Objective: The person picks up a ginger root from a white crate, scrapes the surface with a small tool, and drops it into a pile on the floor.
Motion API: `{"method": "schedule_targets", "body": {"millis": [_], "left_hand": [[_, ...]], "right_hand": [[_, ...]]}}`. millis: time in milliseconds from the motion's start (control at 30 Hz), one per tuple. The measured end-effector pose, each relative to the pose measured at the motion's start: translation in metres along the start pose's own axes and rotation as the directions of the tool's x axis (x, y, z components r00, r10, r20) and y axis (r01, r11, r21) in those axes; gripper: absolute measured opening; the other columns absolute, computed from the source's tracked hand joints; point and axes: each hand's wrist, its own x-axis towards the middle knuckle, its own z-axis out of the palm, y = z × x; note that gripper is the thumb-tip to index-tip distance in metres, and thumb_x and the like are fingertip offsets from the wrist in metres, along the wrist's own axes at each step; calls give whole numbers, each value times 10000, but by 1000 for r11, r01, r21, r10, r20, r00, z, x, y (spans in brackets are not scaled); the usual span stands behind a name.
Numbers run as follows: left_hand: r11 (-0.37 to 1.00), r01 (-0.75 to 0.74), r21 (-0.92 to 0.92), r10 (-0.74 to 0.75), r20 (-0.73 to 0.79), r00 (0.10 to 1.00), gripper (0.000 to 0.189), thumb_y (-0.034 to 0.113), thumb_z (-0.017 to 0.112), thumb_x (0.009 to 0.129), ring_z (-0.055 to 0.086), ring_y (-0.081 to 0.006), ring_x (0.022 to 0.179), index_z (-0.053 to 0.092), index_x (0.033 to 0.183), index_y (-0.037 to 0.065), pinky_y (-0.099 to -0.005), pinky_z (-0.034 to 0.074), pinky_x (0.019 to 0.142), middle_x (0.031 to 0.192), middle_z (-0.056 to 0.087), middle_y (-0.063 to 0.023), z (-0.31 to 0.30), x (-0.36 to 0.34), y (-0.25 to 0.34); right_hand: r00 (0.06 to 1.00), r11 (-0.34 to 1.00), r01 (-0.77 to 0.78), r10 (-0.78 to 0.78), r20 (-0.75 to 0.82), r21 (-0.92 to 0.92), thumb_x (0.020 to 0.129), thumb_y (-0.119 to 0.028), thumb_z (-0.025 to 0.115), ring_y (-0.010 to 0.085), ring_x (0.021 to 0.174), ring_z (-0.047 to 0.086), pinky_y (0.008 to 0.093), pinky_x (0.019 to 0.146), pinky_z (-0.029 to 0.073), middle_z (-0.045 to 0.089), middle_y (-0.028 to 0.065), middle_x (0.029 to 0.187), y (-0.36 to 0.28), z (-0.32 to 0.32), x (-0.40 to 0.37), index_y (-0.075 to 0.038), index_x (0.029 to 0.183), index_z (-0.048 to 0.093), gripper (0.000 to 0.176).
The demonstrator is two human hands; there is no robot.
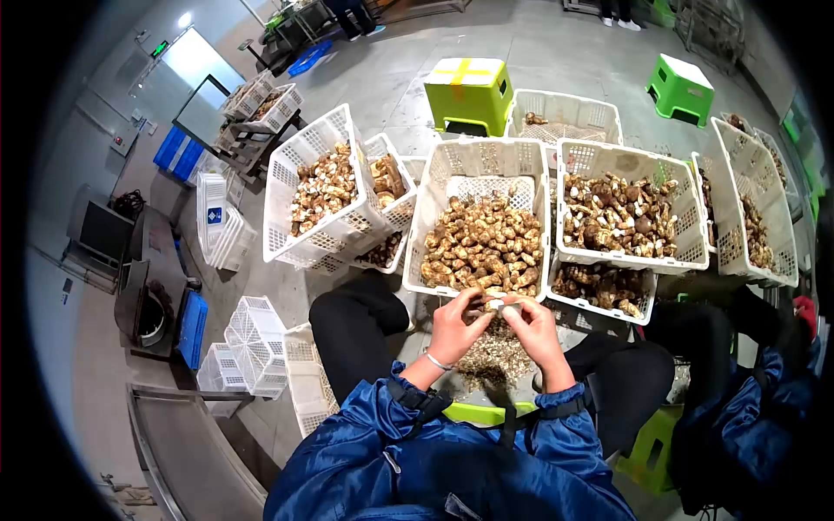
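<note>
From my remote seat I see one small mushroom (495, 304) pinched between the left hand (458, 328) and right hand (533, 330), neither clearly nearer (its long axis I can't make out). It sits over the near edge of the white crate (424, 217), heaped mushrooms (482, 243) just beyond.

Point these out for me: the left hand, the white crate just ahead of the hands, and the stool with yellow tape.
Left hand (453, 332): head view, back of the hand.
White crate (491, 158): head view, far inner wall.
Yellow-taped stool (465, 102): head view, green side.
</note>
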Motion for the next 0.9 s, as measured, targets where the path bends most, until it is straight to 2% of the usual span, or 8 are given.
{"method": "schedule_targets", "body": {"millis": [67, 233, 300, 367, 500, 633, 733, 900], "left_hand": [[996, 65, -59, -66, -17, 998, 405, 90, 771, 814, 727, -221, 930, 624, 1178, -12, -319, 584, 766, 1043, 720, -157, -1, -1, -1], [1000, 24, 20, -23, -37, 999, 309, 164, 763, 828, 724, -243, 913, 699, 1075, -10, -326, 560, 790, 1018, 724, -172, -5, 1, -7], [1000, 12, -16, -13, -35, 999, 288, 147, 745, 862, 715, -200, 861, 688, 1080, -33, -292, 550, 759, 970, 734, -143, -3, 0, -13], [944, 216, -250, -208, 56, 976, 261, 128, 718, 895, 697, -158, 840, 678, 1078, -54, -272, 544, 730, 941, 727, -114, -4, -2, -12], [853, 335, -400, -300, 149, 942, 241, 108, 655, 958, 663, -103, 816, 647, 1101, -86, -240, 537, 695, 942, 699, -75, -5, 0, -5], [636, 503, -586, -458, 238, 856, 288, 132, 631, 979, 673, -133, 845, 615, 1166, -85, -240, 542, 735, 1020, 686, -93, -1, -1, -11], [634, 513, -579, -469, 240, 850, 298, 140, 619, 990, 664, -126, 836, 606, 1198, -74, -238, 537, 726, 1024, 676, -77, -1, 1, -11], [329, 596, -732, -483, 412, 773, 282, 128, 586, 1006, 664, -143, 888, 581, 1237, -34, -261, 553, 786, 1058, 668, -79, -1, 1, -16]], "right_hand": [[989, 989, -149, 149, 4, 10, 937, -115, 647, 53, 813, 567, 223, 688, 454, 672, 5, 974, 0, -6, 2, 7, 1056, 688, 175], [992, 990, 123, -123, -2, -69, 953, -121, 621, 83, 844, 601, 230, 766, 480, 685, 28, 942, 2, 10, 0, 10, 1073, 692, 192], [1000, 999, -20, 20, 0, 49, 939, -120, 642, 88, 895, 600, 240, 778, 485, 680, 42, 1010, 6, 9, 2, 16, 1065, 684, 190], [991, 981, -137, 133, 32, 138, 931, -124, 658, 103, 947, 607, 263, 802, 492, 679, 47, 1052, 6, 3, 2, 18, 1057, 679, 191], [964, 941, 260, -266, 3, -215, 947, -121, 634, 124, 904, 626, 285, 816, 494, 693, 31, 974, -3, 12, -2, 6, 1074, 692, 189], [990, 965, -140, 134, 43, 223, 929, -125, 660, 133, 956, 619, 283, 833, 493, 685, 67, 1034, 8, 6, 2, 18, 1060, 688, 195], [990, 986, 139, -137, 26, -91, 932, -127, 660, 122, 911, 626, 280, 803, 500, 693, 37, 983, 2, 10, -1, 14, 1051, 693, 187], [1000, 994, -11, 12, -13, 107, 985, -112, 588, 87, 838, 642, 244, 760, 518, 716, 60, 931, 8, 9, 4, 28, 1096, 670, 197]]}}
